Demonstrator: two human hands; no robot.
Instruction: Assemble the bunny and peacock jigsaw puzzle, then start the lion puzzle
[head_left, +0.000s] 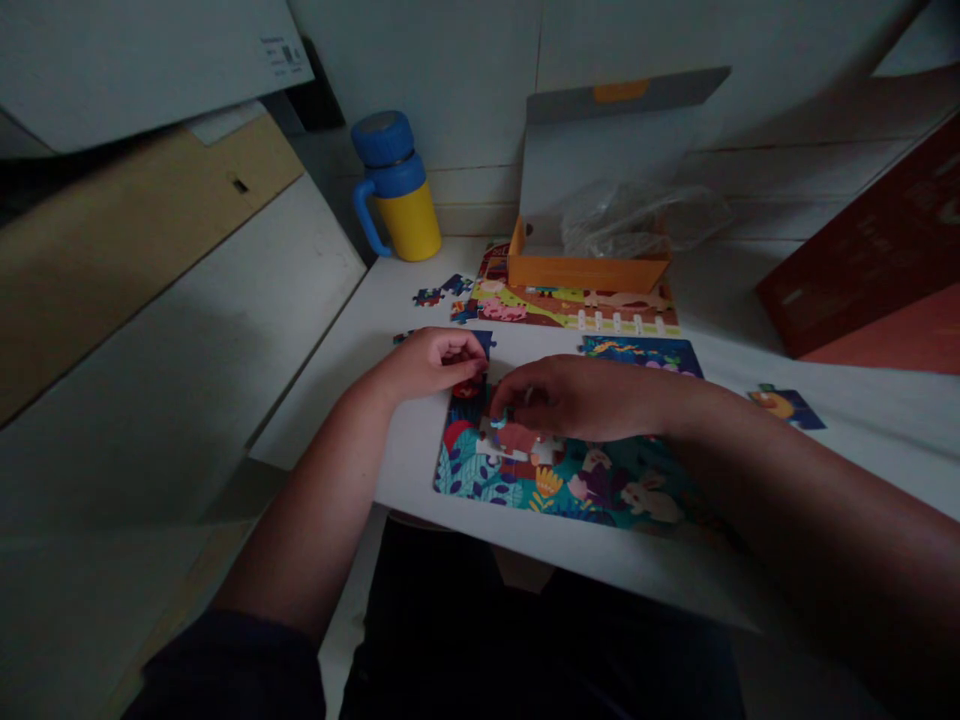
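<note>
A partly assembled jigsaw puzzle (570, 485) with leaves, flowers and a rabbit lies on the white table (862, 430) in front of me. My left hand (435, 362) rests curled on its upper left corner, fingers closed over a piece I cannot make out. My right hand (577, 398) hovers over the puzzle's middle, its fingertips pinched on a small puzzle piece (501, 418) pressed against the assembled area.
An open orange box (589, 270) with a plastic bag stands on another puzzle sheet (577, 310) at the back. A yellow and blue flask (397, 190) is at back left. Loose pieces (442, 292) lie nearby; one (784, 405) lies right. A red box (870, 260) is at right.
</note>
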